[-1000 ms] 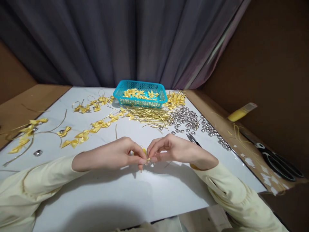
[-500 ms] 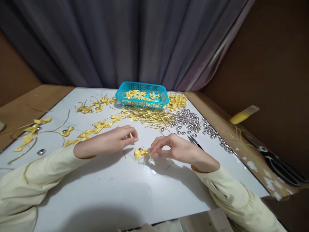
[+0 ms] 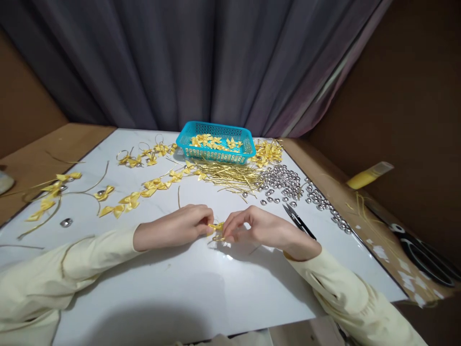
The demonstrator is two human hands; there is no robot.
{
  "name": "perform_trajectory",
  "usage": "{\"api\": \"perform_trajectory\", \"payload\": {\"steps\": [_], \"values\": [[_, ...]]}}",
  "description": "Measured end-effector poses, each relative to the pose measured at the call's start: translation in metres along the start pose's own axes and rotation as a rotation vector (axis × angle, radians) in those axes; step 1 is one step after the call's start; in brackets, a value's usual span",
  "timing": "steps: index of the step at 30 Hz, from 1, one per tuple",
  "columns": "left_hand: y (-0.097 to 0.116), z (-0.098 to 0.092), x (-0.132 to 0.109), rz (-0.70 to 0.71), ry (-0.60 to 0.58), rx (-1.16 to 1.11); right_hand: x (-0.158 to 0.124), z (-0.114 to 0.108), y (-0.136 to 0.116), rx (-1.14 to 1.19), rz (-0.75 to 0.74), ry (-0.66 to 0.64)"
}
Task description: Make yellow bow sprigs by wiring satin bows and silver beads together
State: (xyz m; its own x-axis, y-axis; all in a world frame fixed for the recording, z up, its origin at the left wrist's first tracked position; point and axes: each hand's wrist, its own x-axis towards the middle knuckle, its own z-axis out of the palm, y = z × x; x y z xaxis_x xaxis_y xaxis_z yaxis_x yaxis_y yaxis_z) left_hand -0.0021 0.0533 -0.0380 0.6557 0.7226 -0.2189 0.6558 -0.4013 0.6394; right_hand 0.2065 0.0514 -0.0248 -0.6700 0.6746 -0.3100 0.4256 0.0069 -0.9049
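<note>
Both my hands meet over the middle of the white tabletop (image 3: 187, 293). My left hand (image 3: 180, 226) pinches one end of a small yellow ribbon bow (image 3: 216, 227). My right hand (image 3: 259, 225) pinches its other end, fingers curled. The bow sits just above the table between my fingertips; a gold wire loop seems attached under it, partly hidden by my fingers. Small black snips (image 3: 298, 222) lie just right of my right hand.
A turquoise basket (image 3: 214, 142) with yellow bows stands at the back. In front of it lie gold wire pieces (image 3: 226, 174), silver beads (image 3: 284, 179), and finished bows (image 3: 126, 201) to the left. Black scissors (image 3: 421, 250) and a yellow tube (image 3: 367, 175) lie on the right wooden ledge.
My left hand, apart from the bow half a second ago, has come back and pinched it. My right hand kept hold of the bow. The camera shifted slightly.
</note>
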Motion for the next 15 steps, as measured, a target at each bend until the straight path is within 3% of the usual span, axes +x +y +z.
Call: {"api": "perform_trajectory", "payload": {"steps": [3, 7, 15], "values": [[0.008, -0.005, -0.002, 0.012, -0.010, -0.065, 0.001, 0.003, 0.002, 0.019, -0.017, 0.033], [0.013, -0.010, -0.006, 0.053, 0.002, -0.135, -0.001, 0.005, -0.003, -0.035, -0.038, 0.174], [0.019, -0.016, -0.005, 0.018, 0.013, -0.222, -0.008, 0.006, -0.012, -0.082, -0.091, 0.317]]}}
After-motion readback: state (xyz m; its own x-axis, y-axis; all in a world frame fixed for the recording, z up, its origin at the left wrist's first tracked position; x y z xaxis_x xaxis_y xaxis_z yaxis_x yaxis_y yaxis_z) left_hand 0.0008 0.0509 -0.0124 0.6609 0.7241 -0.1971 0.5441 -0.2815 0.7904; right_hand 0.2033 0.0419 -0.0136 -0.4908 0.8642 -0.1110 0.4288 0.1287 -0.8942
